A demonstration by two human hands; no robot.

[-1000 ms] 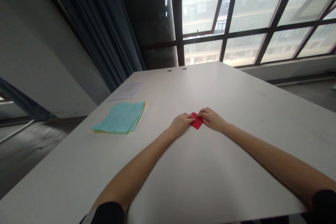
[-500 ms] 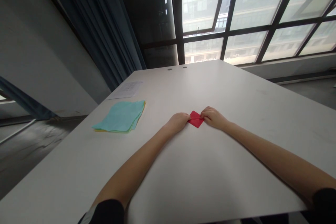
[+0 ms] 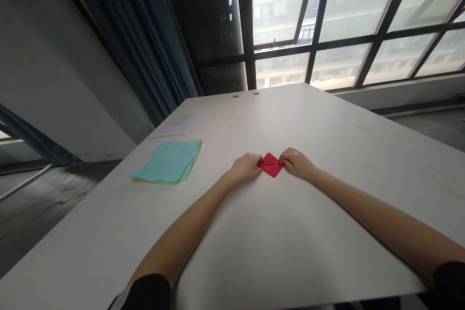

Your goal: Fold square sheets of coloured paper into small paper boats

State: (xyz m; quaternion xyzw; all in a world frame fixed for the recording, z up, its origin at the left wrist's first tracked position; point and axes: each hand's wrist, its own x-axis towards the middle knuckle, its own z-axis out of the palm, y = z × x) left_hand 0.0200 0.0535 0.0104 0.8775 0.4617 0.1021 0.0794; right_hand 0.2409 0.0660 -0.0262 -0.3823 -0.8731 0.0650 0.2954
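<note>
A small folded piece of red paper (image 3: 272, 169) lies on the white table, turned like a diamond with a crease line running across it. My left hand (image 3: 247, 166) pinches its left corner between thumb and fingers. At the opposite corner, my right hand (image 3: 295, 162) is closed on the paper's right edge. Both fingertips cover the corners they hold, so those parts of the paper are hidden.
To the left lies a stack of light blue sheets (image 3: 165, 161) with yellow edges showing underneath. Behind it is a printed white sheet (image 3: 175, 125). The white table (image 3: 283, 237) reaches back toward windows and a dark blue curtain (image 3: 145, 38).
My left hand has shifted slightly at its corner, leaving more of the paper's left side showing. My right hand stays nearly in place at the right corner.
</note>
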